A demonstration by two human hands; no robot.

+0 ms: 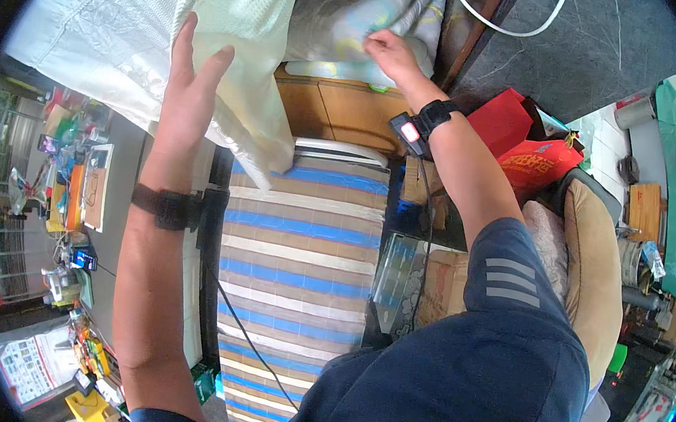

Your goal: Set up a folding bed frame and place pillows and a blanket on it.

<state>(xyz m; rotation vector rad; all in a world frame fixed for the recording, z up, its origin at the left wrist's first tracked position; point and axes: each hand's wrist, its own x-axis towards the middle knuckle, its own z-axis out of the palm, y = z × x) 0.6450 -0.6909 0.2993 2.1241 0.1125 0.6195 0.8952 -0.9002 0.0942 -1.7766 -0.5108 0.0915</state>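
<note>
My left hand (194, 87) is raised with thumb and fingers apart, in front of a pale white-green quilted cloth (249, 25) that hangs down at the top. Whether it touches the cloth cannot be told. My right hand (389, 54) has its fingers bent close together at a light patterned bundle of bedding or fabric (387, 17), part of which looks blurred. Whether the fingers grip it is unclear. Beneath that bundle are wooden drawer or cabinet fronts (347, 111). Each wrist wears a black strap, and the right one carries a small lit device.
A striped padded bench or folding bed (300, 250) stretches below my arms. Right of it stand cardboard boxes (444, 282), red bags (532, 162) and a tan cushion (591, 278). A white cable (508, 31) loops across a dark stone-look surface. A cluttered grey worktop (117, 190) lies left.
</note>
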